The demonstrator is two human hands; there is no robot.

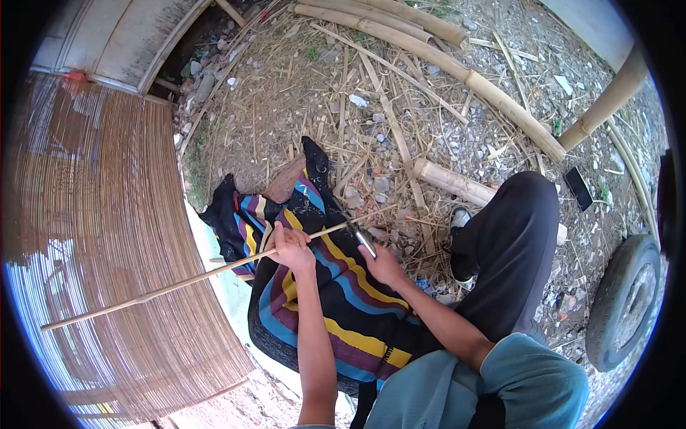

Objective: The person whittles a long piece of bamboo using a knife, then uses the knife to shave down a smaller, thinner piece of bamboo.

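Note:
A long thin bamboo stick (179,284) runs from the lower left up to the middle of the view. My left hand (291,248) is closed round it near its upper right part. In my right hand (384,266) is a knife (364,242) with a metal handle, its dark blade lying at the stick near the far end. Beneath both hands a striped cloth (343,286) in black, yellow, blue and purple covers my lap. A brown piece (285,180), perhaps wood or stone, rests on the cloth's far edge.
A woven bamboo screen (128,236) stands at the left. Thick bamboo poles (493,93) lie across the back right, over rubble and splinters. At the right are a black phone (578,189) on the ground and a tire (623,304). My bent knee (525,207) rises right of the cloth.

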